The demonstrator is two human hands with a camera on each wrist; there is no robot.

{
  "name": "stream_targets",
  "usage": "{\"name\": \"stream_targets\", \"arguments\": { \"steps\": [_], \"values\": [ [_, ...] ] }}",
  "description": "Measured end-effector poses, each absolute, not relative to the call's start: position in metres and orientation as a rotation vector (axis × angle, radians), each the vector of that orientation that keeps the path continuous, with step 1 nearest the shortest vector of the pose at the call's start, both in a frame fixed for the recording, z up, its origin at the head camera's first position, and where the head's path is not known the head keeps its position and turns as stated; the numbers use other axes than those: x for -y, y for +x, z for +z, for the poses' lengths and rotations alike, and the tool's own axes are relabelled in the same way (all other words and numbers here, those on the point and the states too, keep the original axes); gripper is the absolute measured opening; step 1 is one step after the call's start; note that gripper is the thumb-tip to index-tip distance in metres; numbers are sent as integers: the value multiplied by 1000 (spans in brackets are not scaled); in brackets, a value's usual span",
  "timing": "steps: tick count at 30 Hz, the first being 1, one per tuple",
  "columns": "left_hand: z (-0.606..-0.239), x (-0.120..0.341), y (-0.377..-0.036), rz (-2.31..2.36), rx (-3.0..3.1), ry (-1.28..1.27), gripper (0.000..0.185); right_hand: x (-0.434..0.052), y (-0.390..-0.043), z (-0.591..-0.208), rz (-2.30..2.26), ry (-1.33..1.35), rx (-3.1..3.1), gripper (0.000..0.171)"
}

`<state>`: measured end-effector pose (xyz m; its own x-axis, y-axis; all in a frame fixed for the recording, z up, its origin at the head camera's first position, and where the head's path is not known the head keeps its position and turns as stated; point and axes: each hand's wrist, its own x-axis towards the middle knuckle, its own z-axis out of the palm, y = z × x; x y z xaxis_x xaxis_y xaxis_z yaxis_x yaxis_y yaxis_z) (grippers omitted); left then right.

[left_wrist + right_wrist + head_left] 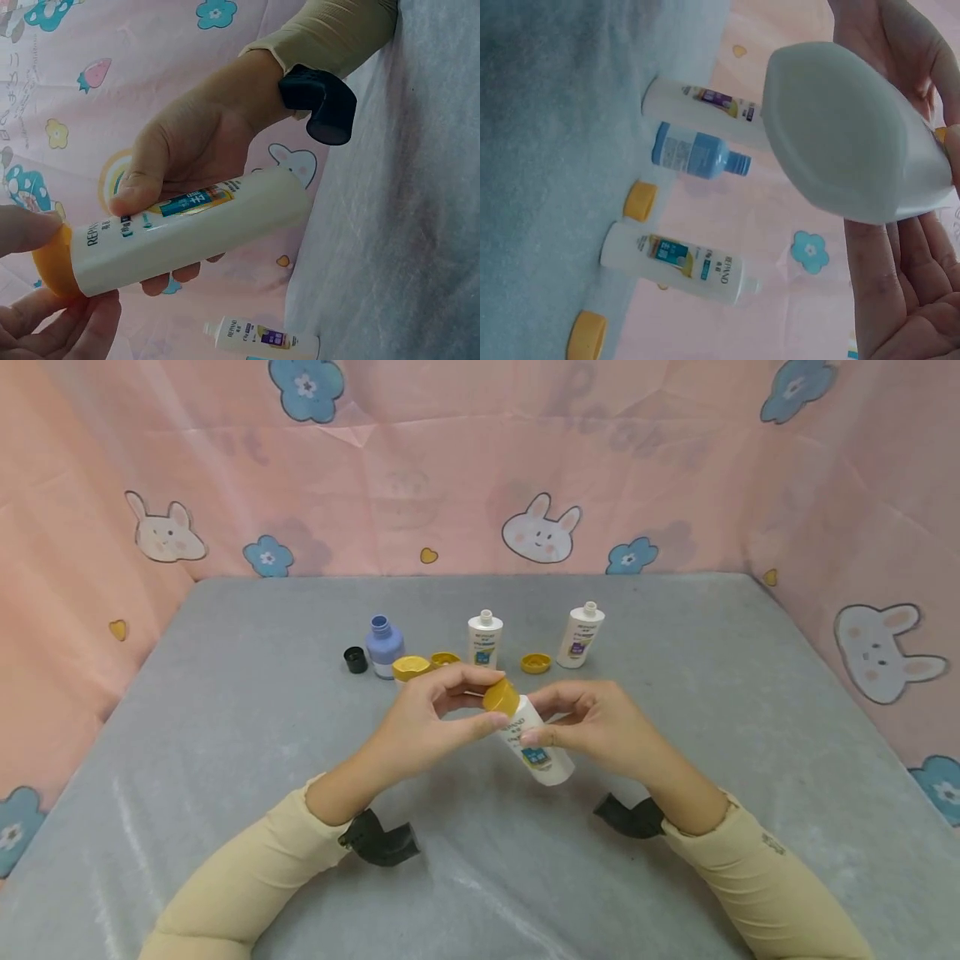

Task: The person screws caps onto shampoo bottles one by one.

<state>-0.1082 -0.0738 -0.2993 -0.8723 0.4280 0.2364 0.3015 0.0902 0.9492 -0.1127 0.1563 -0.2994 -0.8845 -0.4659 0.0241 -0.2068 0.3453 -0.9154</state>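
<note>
A white bottle [545, 758] with a blue-and-yellow label is held up over the table, tilted, with its yellow cap [501, 697] on the upper left end. My left hand [427, 718] pinches the cap between thumb and fingers. Around the bottle's body, my right hand [596, 722] grips with the thumb lying across the front. The left wrist view shows the cap [56, 262] on the bottle's end, against the shoulder. In the right wrist view, the flat base of the bottle [832, 135] faces the camera and covers part of the left hand.
Behind the hands stand two uncapped white bottles [485, 639], [581, 635], an open blue bottle [386, 647] and a bottle with a yellow cap [411, 668], partly hidden. A black cap [356, 660] and yellow caps [536, 663], [445, 658] lie among them on the grey tabletop [262, 760].
</note>
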Motion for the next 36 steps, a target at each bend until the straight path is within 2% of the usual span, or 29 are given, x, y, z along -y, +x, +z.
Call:
{"name": "stream_targets", "arguments": {
  "steps": [13,19,24,36],
  "values": [
    [-300,76,-109,2000,-2132,865,38,-155,-113,-297,-1639,-565,-2267,30],
    [-299,71,-109,2047,-2117,698,39,-156,-109,-294,-1647,-419,-2435,31],
    [-299,70,-106,2060,-2149,633,34,-153,-106,-293,-1588,-420,-2515,31],
    [-303,69,-105,2102,-2226,786,32,-151,-100,-290,-1566,-430,-2540,27]
  ]
}}
